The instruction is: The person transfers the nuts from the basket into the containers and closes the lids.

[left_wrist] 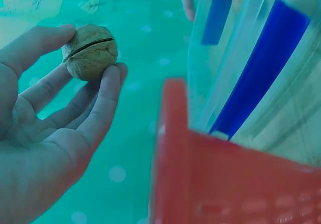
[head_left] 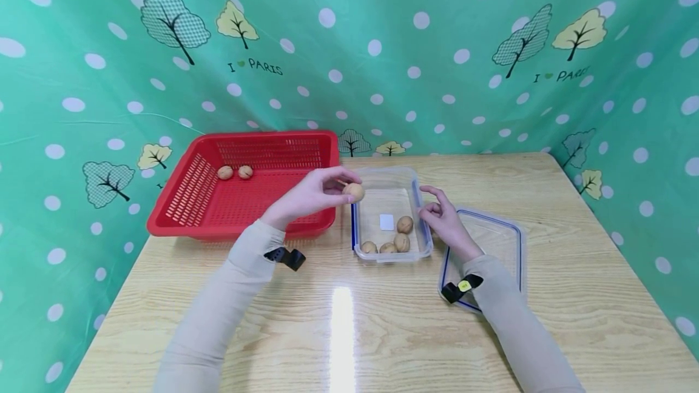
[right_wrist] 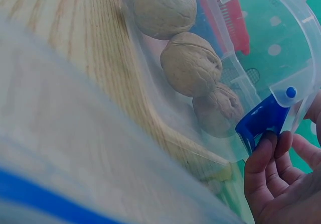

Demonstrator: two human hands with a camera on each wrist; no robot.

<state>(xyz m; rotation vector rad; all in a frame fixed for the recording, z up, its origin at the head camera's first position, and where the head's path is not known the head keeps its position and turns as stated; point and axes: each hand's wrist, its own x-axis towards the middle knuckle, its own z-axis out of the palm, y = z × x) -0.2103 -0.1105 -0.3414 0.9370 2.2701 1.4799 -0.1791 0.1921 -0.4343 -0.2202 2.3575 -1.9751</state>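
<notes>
My left hand (head_left: 314, 193) pinches a walnut (head_left: 354, 191) between thumb and fingertips, over the left rim of a clear plastic container (head_left: 382, 178). In the left wrist view the walnut (left_wrist: 91, 52) shows a dark seam. Several walnuts (head_left: 401, 242) lie along the near side and near right corner of the container, beside a small white square (head_left: 386, 222). At the container's right side is my right hand (head_left: 445, 220). The right wrist view shows its curled fingers holding the blue latch (right_wrist: 266, 121) at the rim. A red basket (head_left: 246, 223) with two walnuts (head_left: 235, 172) stands left.
A clear lid (head_left: 494, 232) with a blue seal lies on the wooden table (head_left: 393, 332) to the right, partly under my right forearm. A green dotted cloth (head_left: 349, 47) hangs behind the table and at both sides.
</notes>
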